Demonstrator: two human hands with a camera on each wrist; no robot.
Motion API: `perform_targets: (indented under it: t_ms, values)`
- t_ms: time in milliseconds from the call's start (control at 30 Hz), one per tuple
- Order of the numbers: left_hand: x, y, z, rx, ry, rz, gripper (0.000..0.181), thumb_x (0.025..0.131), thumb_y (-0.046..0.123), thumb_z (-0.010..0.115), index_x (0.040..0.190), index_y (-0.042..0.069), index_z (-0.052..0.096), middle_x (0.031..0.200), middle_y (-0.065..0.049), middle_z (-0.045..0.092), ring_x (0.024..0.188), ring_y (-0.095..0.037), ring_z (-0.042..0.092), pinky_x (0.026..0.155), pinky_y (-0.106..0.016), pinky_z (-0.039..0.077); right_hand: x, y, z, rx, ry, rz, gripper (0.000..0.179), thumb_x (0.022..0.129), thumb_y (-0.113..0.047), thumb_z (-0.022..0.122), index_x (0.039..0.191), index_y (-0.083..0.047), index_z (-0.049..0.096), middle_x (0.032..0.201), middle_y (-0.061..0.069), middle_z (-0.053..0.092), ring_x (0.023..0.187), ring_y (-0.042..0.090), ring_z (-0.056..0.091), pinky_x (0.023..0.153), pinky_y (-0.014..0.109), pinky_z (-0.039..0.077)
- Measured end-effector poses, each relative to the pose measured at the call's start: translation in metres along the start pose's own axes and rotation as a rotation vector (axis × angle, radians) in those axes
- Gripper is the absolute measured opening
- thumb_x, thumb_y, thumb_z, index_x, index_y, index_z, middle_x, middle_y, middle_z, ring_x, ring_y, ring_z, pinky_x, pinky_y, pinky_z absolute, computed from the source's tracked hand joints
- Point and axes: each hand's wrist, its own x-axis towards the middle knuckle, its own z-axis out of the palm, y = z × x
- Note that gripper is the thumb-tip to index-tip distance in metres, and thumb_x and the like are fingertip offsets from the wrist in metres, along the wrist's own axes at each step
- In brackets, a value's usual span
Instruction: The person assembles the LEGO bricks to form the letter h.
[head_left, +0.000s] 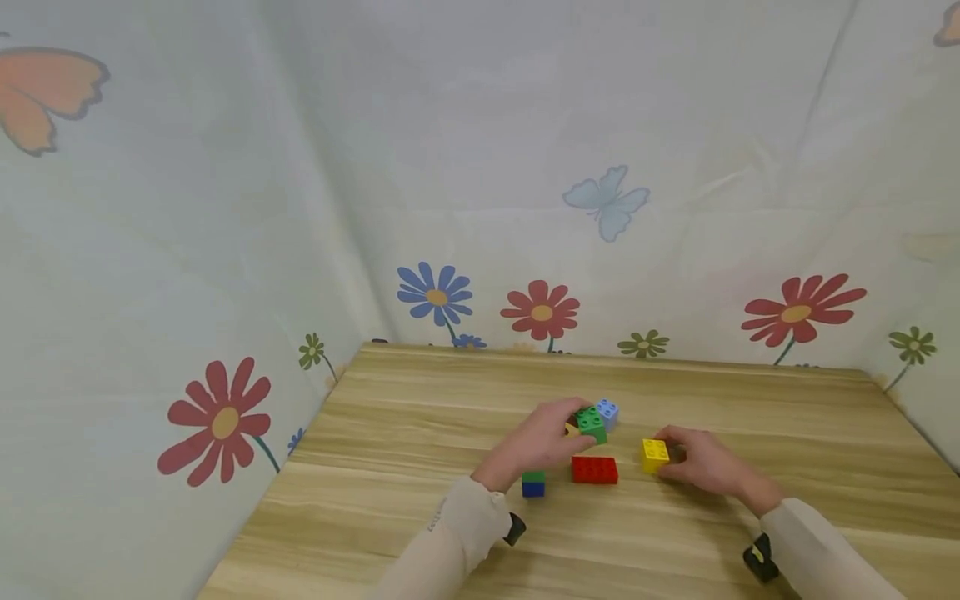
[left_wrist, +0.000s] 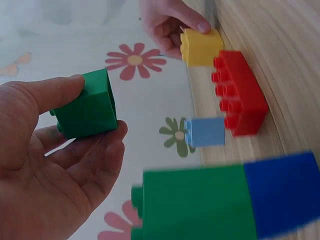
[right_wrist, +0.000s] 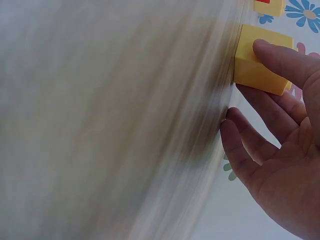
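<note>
My left hand point(head_left: 546, 433) pinches a green toy building brick point(head_left: 592, 423) between thumb and fingers, its hollow underside showing in the left wrist view. The brick is held above the table, overlapping a light blue brick point(head_left: 608, 412) in the head view. With thumb and fingertips my right hand point(head_left: 703, 460) grips a yellow brick point(right_wrist: 260, 62) low at the tabletop. Between the hands lies a long red brick point(head_left: 595, 470), studs up. A green block on a dark blue one forms a small stack point(head_left: 533, 484) beside my left wrist.
Partly hidden behind the left hand is a yellow piece point(head_left: 572, 430) with red by it. The wood-grain table point(head_left: 420, 392) ends at a pale curtain point(head_left: 480, 167) printed with flowers and butterflies, which rises at the back and sides.
</note>
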Motion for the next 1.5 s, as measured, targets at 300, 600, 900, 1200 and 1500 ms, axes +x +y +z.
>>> perform_targets:
  t_ms: [300, 600, 900, 1200, 1500]
  values:
    - [0.018, 0.017, 0.029, 0.004, -0.018, -0.014, 0.042, 0.092, 0.028, 0.064, 0.129, 0.013, 0.052, 0.106, 0.010, 0.058, 0.093, -0.006, 0.054, 0.081, -0.018, 0.045, 0.003, 0.002, 0.002, 0.023, 0.003, -0.054, 0.034, 0.080, -0.023, 0.077, 0.107, -0.009, 0.062, 0.099, -0.002, 0.061, 0.089, 0.019, 0.054, 0.081, 0.043, 0.046]
    - [0.043, 0.022, 0.055, 0.015, -0.008, -0.067, 0.039, 0.091, 0.032, 0.063, 0.127, 0.020, 0.053, 0.114, 0.010, 0.058, 0.097, -0.006, 0.054, 0.084, -0.022, 0.046, 0.006, 0.005, 0.003, 0.003, 0.023, -0.050, 0.033, 0.078, -0.024, 0.078, 0.102, -0.009, 0.063, 0.096, -0.002, 0.062, 0.083, 0.015, 0.053, 0.074, 0.034, 0.046]
    - [0.057, 0.015, 0.071, 0.072, -0.029, -0.096, 0.036, 0.092, 0.029, 0.063, 0.125, 0.019, 0.052, 0.116, 0.009, 0.056, 0.095, -0.005, 0.051, 0.086, -0.022, 0.044, 0.010, 0.003, 0.001, 0.042, 0.002, -0.027, 0.034, 0.077, -0.022, 0.079, 0.103, -0.006, 0.064, 0.095, 0.000, 0.063, 0.085, 0.016, 0.056, 0.077, 0.037, 0.048]
    - [0.064, 0.009, 0.080, 0.060, -0.012, -0.084, 0.036, 0.092, 0.028, 0.062, 0.126, 0.021, 0.052, 0.118, 0.010, 0.056, 0.095, -0.003, 0.051, 0.085, -0.021, 0.045, 0.010, 0.005, 0.000, 0.063, -0.001, -0.085, 0.034, 0.077, -0.019, 0.079, 0.103, -0.003, 0.065, 0.093, 0.001, 0.066, 0.084, 0.015, 0.059, 0.072, 0.029, 0.049]
    - [0.069, 0.009, 0.082, 0.029, 0.001, -0.111, 0.033, 0.091, 0.028, 0.064, 0.119, 0.018, 0.050, 0.108, 0.008, 0.057, 0.088, -0.004, 0.051, 0.080, -0.019, 0.046, 0.010, 0.005, 0.000, 0.046, 0.020, -0.080, 0.027, 0.076, -0.020, 0.079, 0.096, -0.005, 0.067, 0.090, -0.001, 0.065, 0.082, 0.014, 0.057, 0.073, 0.030, 0.048]
